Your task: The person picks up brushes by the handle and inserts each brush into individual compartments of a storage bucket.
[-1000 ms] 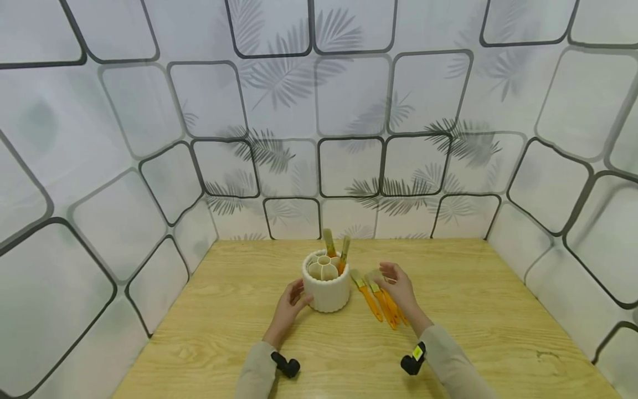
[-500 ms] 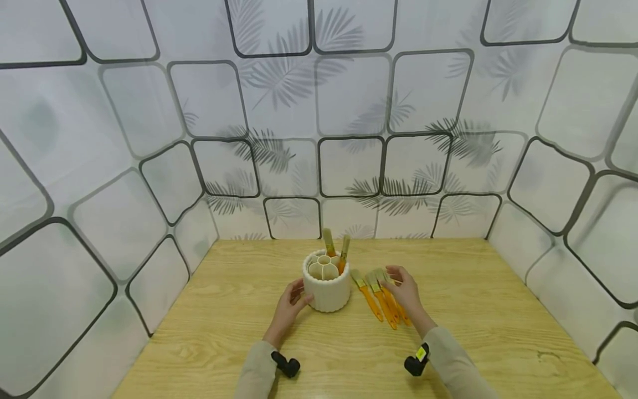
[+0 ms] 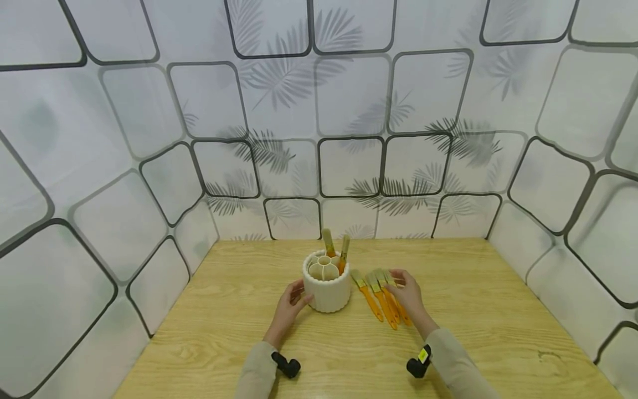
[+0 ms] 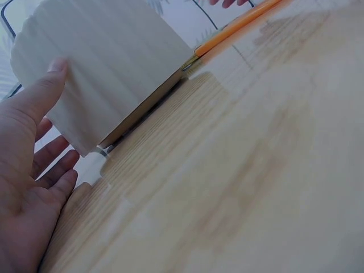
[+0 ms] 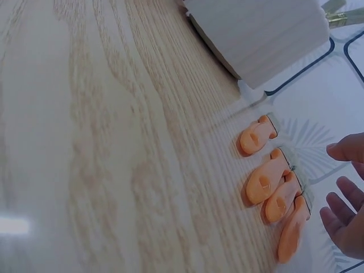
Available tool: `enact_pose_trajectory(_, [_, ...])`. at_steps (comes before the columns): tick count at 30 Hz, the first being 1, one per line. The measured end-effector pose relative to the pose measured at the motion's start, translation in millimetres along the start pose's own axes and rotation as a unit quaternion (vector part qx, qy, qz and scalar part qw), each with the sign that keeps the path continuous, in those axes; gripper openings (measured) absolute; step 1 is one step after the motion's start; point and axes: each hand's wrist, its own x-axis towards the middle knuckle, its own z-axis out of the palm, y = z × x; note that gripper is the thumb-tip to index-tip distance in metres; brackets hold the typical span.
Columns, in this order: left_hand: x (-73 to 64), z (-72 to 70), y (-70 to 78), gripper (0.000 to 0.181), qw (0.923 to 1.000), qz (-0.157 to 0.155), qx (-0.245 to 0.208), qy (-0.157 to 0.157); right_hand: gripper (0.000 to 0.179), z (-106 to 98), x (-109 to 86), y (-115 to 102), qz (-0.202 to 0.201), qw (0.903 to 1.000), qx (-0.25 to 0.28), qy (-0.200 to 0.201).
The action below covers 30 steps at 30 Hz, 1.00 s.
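Note:
A white ribbed brush holder [image 3: 327, 295] with petal-shaped compartments stands upright on the table. Two paintbrushes [image 3: 344, 255] stick out of it, bristles up, toward the back and right. My left hand [image 3: 289, 305] holds the holder's left side, its thumb [image 4: 46, 91] against the wall and the other fingers round the far side. Several paintbrushes [image 3: 370, 302] with orange handles lie fanned out right of the holder, bristles away from me. Over the bristle end of the rightmost ones is my right hand [image 3: 408, 293]. In the right wrist view its thumb [image 5: 348, 149] and fingers are apart, holding nothing.
The wooden table [image 3: 224, 343] carries the holder and the loose brushes. Patterned white curtains [image 3: 289, 166] enclose its back and both sides. Each sleeve has a black wrist camera [image 3: 286, 366] strapped at the cuff.
My right hand has moved slightly right and toward me, lower over the rightmost brushes, uncovering more bristles. My left hand and the holder have stayed put.

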Motion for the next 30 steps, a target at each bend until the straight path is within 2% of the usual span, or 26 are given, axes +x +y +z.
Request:
enact_pose_trajectory(11, [-0.6,-0.2,0.8,0.050,1.0000,0.002,0.003,0.008,0.043,-4,-0.3,6,0.034,0.9990,-0.030,-0.001])
enact_pose_trajectory(17, [-0.8,-0.5,1.5,0.049,0.9999,-0.013,0.002,0.008,0.043,-5,-0.9,9,0.043,0.9982,-0.043,-0.006])
enact_pose_trajectory(21, [-0.5,-0.2,2.0,0.049,0.9998,-0.017,0.001,0.010,0.042,-5,-2.5,10,0.043,0.9973,-0.059,-0.007])
enact_pose_trajectory(30, [-2.4,1.0,3.4,0.045,0.9998,-0.002,0.003,0.018,0.038,-7,-4.7,15,0.032,0.9958,-0.085,0.006])
